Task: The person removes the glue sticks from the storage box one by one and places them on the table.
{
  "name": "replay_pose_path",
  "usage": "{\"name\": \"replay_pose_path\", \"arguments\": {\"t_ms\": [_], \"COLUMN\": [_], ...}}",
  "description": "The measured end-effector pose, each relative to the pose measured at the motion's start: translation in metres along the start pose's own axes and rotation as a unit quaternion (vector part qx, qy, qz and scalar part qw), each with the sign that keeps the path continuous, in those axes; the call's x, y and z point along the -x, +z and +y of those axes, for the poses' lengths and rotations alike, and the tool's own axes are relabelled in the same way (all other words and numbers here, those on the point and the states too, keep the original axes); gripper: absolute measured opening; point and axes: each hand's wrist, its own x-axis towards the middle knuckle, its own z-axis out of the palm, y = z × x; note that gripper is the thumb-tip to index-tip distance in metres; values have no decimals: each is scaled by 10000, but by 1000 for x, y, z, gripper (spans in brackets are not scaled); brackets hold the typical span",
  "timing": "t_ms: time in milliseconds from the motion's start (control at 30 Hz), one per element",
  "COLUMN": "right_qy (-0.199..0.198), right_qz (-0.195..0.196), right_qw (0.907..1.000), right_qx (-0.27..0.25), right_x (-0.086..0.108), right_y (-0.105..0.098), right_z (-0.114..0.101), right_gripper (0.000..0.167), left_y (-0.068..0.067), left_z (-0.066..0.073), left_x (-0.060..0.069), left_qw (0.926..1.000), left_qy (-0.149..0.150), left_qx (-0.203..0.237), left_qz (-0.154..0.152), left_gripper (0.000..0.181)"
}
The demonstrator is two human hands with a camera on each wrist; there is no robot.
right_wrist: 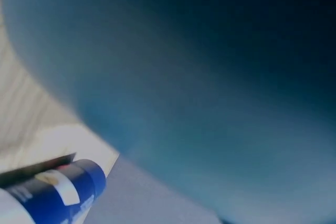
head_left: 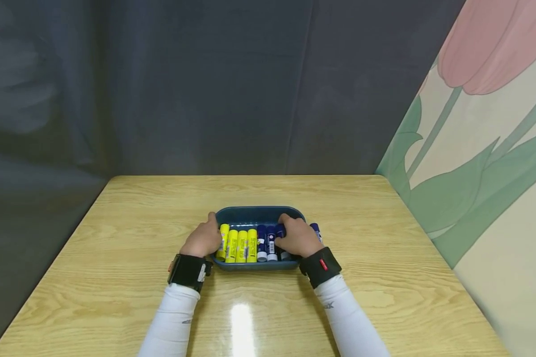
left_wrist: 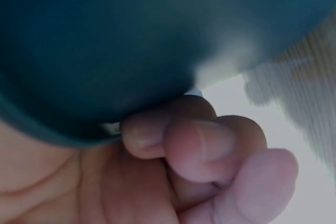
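Note:
A dark teal tray (head_left: 256,266) holds several yellow glue sticks (head_left: 242,246) on its left and several dark blue glue sticks (head_left: 271,244) beside them, all in one row. The left hand (head_left: 203,239) grips the tray's left end; in the left wrist view its curled fingers (left_wrist: 205,145) lie against the tray's outer wall (left_wrist: 115,40). Over the tray's right end, the right hand (head_left: 300,237) reaches inside and pinches a blue glue stick (head_left: 280,230), partly hidden by the thumb. The right wrist view shows mostly the tray's outer wall (right_wrist: 173,87), not the fingers.
Another blue glue stick (head_left: 315,231) lies outside the tray, just right of the right hand. The wooden table (head_left: 116,277) ends at a dark curtain (head_left: 205,99) behind, with a flower-painted wall (head_left: 487,163) on the right.

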Motion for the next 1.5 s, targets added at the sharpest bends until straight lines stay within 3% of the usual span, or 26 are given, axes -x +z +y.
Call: {"name": "replay_pose_path", "arguments": {"t_ms": [267, 500, 700, 967, 1500], "right_qy": [164, 200, 63, 33, 521], "right_qz": [-108, 11, 126, 477, 482], "right_qw": [9963, 9944, 9928, 9935, 9946], "right_qx": [-833, -1035, -1190, -1032, -759], "right_x": [1, 1, 8, 16, 26], "right_y": [-13, -19, -31, -50, -72], "right_z": [8, 6, 10, 23, 60], "right_gripper": [52, 50, 49, 48, 47], "left_y": [4, 2, 3, 2, 1], "left_z": [3, -1, -1, -1, 2], "left_x": [-2, -3, -3, -3, 0], "left_qw": [10000, 10000, 10000, 10000, 10000], "left_qy": [74, -74, -16, 4, -7], "left_qx": [-38, -41, 5, 22, 33], "left_qz": [16, 4, -36, -49, -38], "left_gripper": [56, 59, 59, 58, 58]}}
